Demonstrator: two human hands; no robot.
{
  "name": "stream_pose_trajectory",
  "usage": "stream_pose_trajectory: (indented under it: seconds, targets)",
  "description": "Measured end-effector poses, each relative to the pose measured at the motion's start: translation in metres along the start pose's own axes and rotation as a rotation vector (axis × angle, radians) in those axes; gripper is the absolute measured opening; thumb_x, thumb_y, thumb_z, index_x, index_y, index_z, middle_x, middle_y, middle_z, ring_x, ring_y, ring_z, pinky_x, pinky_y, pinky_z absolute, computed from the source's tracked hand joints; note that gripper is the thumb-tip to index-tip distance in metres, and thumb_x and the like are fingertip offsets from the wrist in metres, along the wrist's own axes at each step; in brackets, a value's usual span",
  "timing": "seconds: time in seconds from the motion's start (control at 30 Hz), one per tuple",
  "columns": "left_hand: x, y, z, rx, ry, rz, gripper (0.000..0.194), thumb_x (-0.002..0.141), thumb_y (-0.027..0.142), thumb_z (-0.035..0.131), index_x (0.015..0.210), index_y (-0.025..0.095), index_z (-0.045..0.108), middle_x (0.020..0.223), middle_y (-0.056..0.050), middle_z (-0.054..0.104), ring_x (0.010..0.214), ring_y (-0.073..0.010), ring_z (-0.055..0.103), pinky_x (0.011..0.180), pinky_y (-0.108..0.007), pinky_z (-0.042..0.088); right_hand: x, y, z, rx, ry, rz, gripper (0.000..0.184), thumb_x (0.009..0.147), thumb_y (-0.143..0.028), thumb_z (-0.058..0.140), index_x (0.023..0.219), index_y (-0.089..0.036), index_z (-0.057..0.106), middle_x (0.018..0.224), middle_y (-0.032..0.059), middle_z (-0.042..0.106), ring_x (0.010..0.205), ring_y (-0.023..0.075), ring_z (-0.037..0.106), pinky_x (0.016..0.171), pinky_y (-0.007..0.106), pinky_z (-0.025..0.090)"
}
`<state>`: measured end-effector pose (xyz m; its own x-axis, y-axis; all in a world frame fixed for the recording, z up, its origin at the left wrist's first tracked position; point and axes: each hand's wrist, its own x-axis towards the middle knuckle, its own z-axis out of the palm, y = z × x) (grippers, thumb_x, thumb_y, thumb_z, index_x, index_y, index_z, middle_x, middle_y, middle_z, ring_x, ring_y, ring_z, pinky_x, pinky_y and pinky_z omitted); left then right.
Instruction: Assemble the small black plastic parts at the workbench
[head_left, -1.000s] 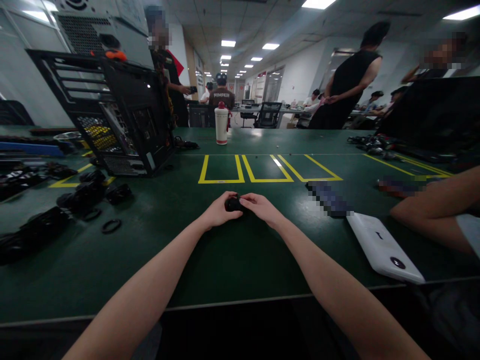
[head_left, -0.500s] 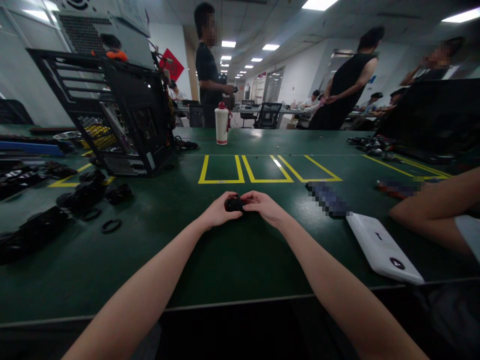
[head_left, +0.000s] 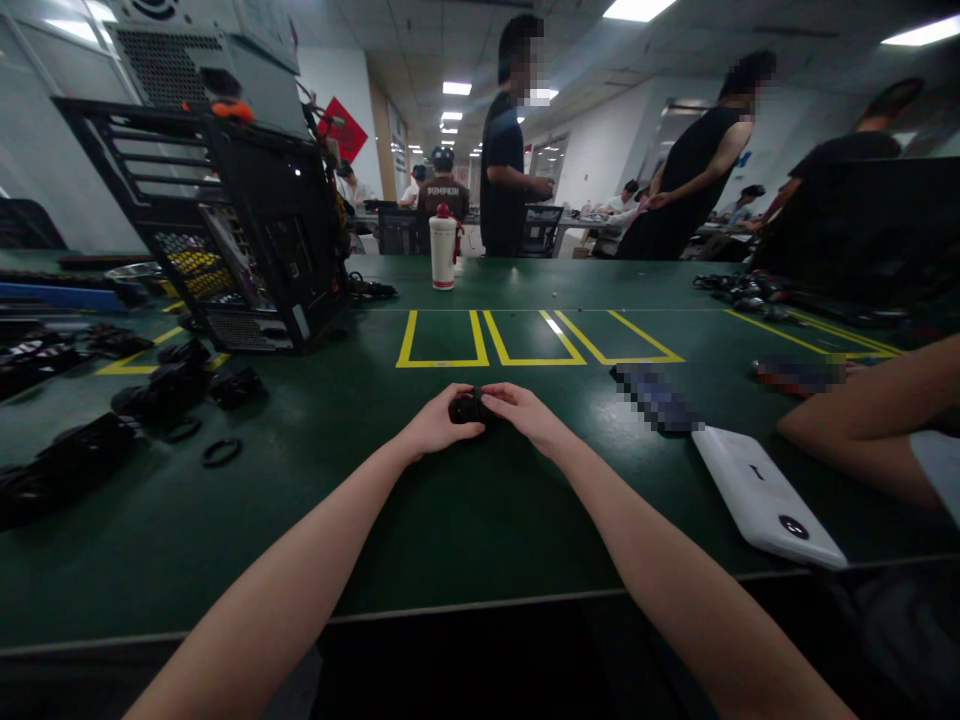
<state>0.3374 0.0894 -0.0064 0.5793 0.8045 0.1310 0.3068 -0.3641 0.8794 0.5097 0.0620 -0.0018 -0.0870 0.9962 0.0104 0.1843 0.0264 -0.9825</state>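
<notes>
Between my hands, just above or on the green table (head_left: 480, 540), is a small black rounded part (head_left: 468, 409) that resembles a camera lens. My left hand (head_left: 439, 424) grips its left side, thumb in front and fingers behind. My right hand (head_left: 521, 412) pinches its right end with thumb and fingertips. Much of the part is hidden by the fingers, so its exact kind is unclear. On the left side lie a black ring (head_left: 221, 452), a second ring (head_left: 182, 429) and several black camera-like pieces (head_left: 169, 388).
Yellow tape outlines (head_left: 487, 362) mark the table ahead. A white bottle (head_left: 443, 252) stands behind them, an open computer case (head_left: 247, 230) at left. On the right are a phone (head_left: 656, 398), a white device (head_left: 765, 495) and another person's arm (head_left: 870, 410). People stand beyond the table.
My right fingers have shifted slightly around the black part's right end; my left hand stays put. In the background, a standing person has moved to the right.
</notes>
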Motion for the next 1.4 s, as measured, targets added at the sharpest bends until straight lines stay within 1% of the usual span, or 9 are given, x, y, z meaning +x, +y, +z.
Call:
stream_pose_trajectory:
  seconds: [0.07, 0.2, 0.4, 0.6, 0.8, 1.0, 1.07, 1.2, 1.4]
  targets:
    - [-0.0002, -0.0003, 0.0, -0.002, 0.0, -0.002, 0.06, 0.061, 0.034, 0.064, 0.115, 0.022, 0.04, 0.115, -0.009, 0.047, 0.103, -0.0226, 0.047, 0.088, -0.041, 0.038, -0.0005, -0.0005, -0.0002, -0.028, -0.032, 0.015, 0.027, 0.069, -0.028, 0.057, 0.094, -0.018, 0.055, 0.096, 0.0048, 0.058, 0.09, 0.015, 0.052, 0.087, 0.037, 0.037]
    - [0.0002, -0.0005, 0.0005, 0.002, 0.01, 0.017, 0.06, 0.061, 0.032, 0.065, 0.114, 0.021, 0.04, 0.115, -0.008, 0.047, 0.104, -0.0222, 0.047, 0.091, -0.04, 0.036, -0.002, -0.0026, -0.0014, 0.088, -0.125, 0.006, 0.035, 0.062, -0.018, 0.064, 0.095, -0.016, 0.053, 0.095, 0.0038, 0.057, 0.09, 0.014, 0.053, 0.085, 0.033, 0.04]
    - [-0.0017, 0.004, -0.0008, -0.013, -0.001, -0.016, 0.059, 0.061, 0.033, 0.064, 0.114, 0.022, 0.04, 0.113, -0.008, 0.048, 0.102, -0.0226, 0.048, 0.088, -0.04, 0.038, -0.0016, -0.0006, -0.0003, -0.052, -0.027, 0.005, 0.028, 0.072, -0.033, 0.053, 0.095, -0.017, 0.056, 0.096, 0.0049, 0.057, 0.091, 0.0151, 0.052, 0.087, 0.036, 0.037]
    - [-0.0015, 0.0037, -0.0003, -0.002, 0.014, -0.001, 0.059, 0.061, 0.031, 0.065, 0.114, 0.021, 0.041, 0.115, -0.009, 0.047, 0.105, -0.0229, 0.046, 0.09, -0.041, 0.036, -0.0011, 0.0002, -0.0026, 0.06, -0.124, 0.003, 0.036, 0.062, -0.017, 0.063, 0.096, -0.017, 0.052, 0.099, 0.0041, 0.056, 0.09, 0.0134, 0.053, 0.084, 0.033, 0.04]
    - [-0.0001, 0.0006, 0.0005, -0.005, 0.01, 0.004, 0.059, 0.061, 0.032, 0.064, 0.114, 0.021, 0.04, 0.112, -0.007, 0.049, 0.101, -0.0206, 0.049, 0.089, -0.038, 0.037, 0.0006, 0.0015, 0.0016, -0.071, -0.03, -0.01, 0.026, 0.071, -0.032, 0.054, 0.093, -0.017, 0.056, 0.093, 0.0046, 0.058, 0.088, 0.0142, 0.052, 0.085, 0.035, 0.038]
    - [0.0001, 0.0008, 0.0012, 0.011, 0.022, 0.026, 0.058, 0.061, 0.031, 0.065, 0.113, 0.021, 0.041, 0.113, -0.008, 0.048, 0.102, -0.0213, 0.047, 0.09, -0.039, 0.036, -0.0023, -0.0025, 0.0002, 0.093, -0.11, -0.02, 0.035, 0.06, -0.017, 0.065, 0.094, -0.016, 0.053, 0.097, 0.0041, 0.056, 0.089, 0.0126, 0.053, 0.083, 0.032, 0.04]
    - [0.0, 0.001, 0.0009, 0.009, 0.022, 0.014, 0.059, 0.06, 0.032, 0.065, 0.113, 0.02, 0.041, 0.112, -0.008, 0.049, 0.102, -0.0216, 0.048, 0.089, -0.039, 0.036, -0.0021, -0.0024, 0.0003, 0.098, -0.074, -0.017, 0.034, 0.063, -0.022, 0.063, 0.095, -0.016, 0.053, 0.097, 0.0047, 0.056, 0.088, 0.0126, 0.052, 0.083, 0.031, 0.04]
    - [-0.0007, 0.0018, 0.0, -0.004, 0.009, -0.008, 0.06, 0.061, 0.033, 0.064, 0.114, 0.022, 0.04, 0.113, -0.008, 0.048, 0.102, -0.0217, 0.048, 0.087, -0.039, 0.038, -0.0012, -0.0005, 0.0005, -0.085, -0.016, 0.003, 0.028, 0.07, -0.035, 0.055, 0.091, -0.017, 0.056, 0.091, 0.0045, 0.058, 0.084, 0.0135, 0.053, 0.082, 0.034, 0.039]
    - [-0.0011, 0.0038, 0.0004, -0.003, 0.027, -0.023, 0.06, 0.06, 0.031, 0.066, 0.114, 0.021, 0.041, 0.115, -0.009, 0.047, 0.104, -0.023, 0.047, 0.09, -0.041, 0.035, -0.0021, -0.002, -0.0015, 0.024, -0.083, -0.003, 0.036, 0.061, -0.021, 0.065, 0.095, -0.017, 0.053, 0.096, 0.004, 0.056, 0.088, 0.0135, 0.053, 0.083, 0.033, 0.04]
